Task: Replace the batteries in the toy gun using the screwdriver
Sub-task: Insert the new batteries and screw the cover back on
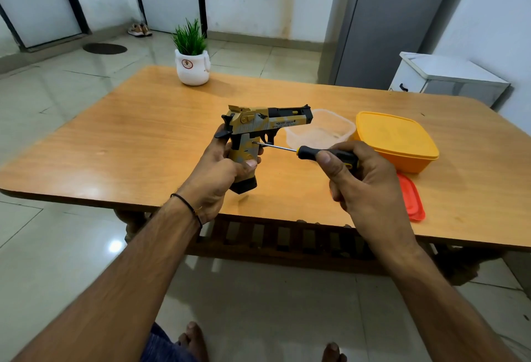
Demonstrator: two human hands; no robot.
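table [129, 137]; toy gun [258, 124] (screwdriver [304, 152] at grip)

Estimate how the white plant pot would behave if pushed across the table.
The white pot is squat and broad-bottomed, so it would probably slide on the glossy table rather than tip. It looks like glazed ceramic: likely heavy for its size, and it might chip if knocked off.

bare tabletop [115, 137] left, orange tub [398, 140] perhaps blocking

Left grip [221, 172]: curled round the handle of tan-and-black plastic toy gun [258, 124], over the wooden counter [129, 137].
Right grip [365, 186]: holds black-and-yellow-handled screwdriver [304, 152].
Tip: at the gun's handle side.
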